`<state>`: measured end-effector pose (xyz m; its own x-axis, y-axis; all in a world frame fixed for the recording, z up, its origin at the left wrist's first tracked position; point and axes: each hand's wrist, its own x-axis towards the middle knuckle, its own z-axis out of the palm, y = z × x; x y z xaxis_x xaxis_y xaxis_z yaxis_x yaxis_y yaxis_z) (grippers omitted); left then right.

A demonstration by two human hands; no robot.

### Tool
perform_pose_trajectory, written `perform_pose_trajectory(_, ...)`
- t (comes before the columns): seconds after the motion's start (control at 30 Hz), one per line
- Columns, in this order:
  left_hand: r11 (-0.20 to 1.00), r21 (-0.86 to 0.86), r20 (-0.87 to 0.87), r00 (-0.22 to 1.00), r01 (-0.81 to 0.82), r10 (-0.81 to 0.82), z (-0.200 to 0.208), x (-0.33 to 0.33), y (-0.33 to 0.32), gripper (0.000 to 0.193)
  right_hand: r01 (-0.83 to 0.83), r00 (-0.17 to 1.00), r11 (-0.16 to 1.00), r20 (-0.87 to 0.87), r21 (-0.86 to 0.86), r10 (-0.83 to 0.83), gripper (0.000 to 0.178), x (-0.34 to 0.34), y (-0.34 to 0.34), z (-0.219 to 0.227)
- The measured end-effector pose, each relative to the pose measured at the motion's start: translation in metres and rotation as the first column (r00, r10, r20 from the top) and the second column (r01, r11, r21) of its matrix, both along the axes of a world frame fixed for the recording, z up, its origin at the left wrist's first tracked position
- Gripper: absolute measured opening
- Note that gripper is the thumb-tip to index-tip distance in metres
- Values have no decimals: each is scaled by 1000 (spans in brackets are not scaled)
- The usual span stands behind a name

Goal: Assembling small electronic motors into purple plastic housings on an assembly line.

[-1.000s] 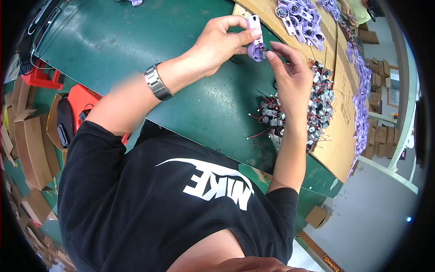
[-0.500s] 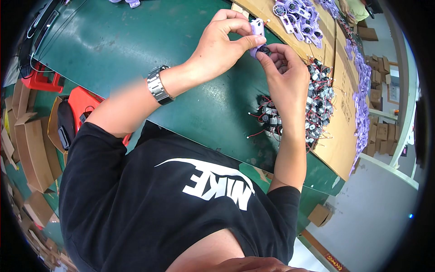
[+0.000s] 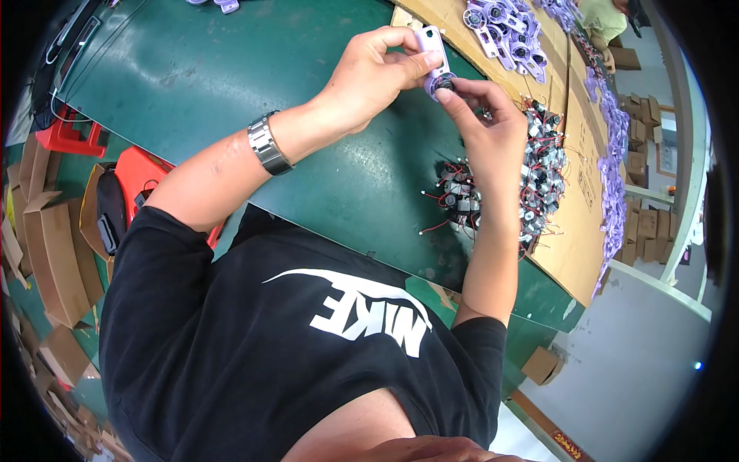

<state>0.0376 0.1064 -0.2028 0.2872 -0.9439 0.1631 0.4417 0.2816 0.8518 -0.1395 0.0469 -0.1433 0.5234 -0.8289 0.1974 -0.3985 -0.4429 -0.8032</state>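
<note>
My left hand grips a small pale purple plastic housing above the green table. My right hand pinches a small round motor against the lower end of that housing. A metal watch sits on my left wrist. Below my right hand lies a pile of small motors with red and black wires, partly hidden by my forearm.
A cardboard sheet along the table's right side carries several purple housings and a long row of them. Red bins and cardboard boxes stand at the left, below the table edge.
Both hands have stayed together over the table. My right fingers have shifted on the housing's lower end, where the motor now sits.
</note>
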Motion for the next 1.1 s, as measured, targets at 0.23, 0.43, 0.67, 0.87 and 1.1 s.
perform_pose_trajectory(0.23,994,-51,-82,991,101,-105,5,-3,3,10,-190,972,842,215,505,90,36,-3,0,11)
perform_pose_trajectory(0.43,1000,-21,211,977,-16,20,6,-7,3,9,-147,969,856,244,496,25,38,-8,-4,2)
perform_pose_trajectory(0.67,999,20,247,968,33,-37,5,-10,5,11,-64,992,863,129,502,-2,29,-9,-9,-1)
perform_pose_trajectory(0.87,999,1,19,999,46,-46,7,-9,5,11,-59,994,935,103,349,25,27,1,2,4)
perform_pose_trajectory(1.1,999,-27,64,997,32,-31,8,-9,6,11,-163,975,836,215,524,55,27,-2,-5,4)
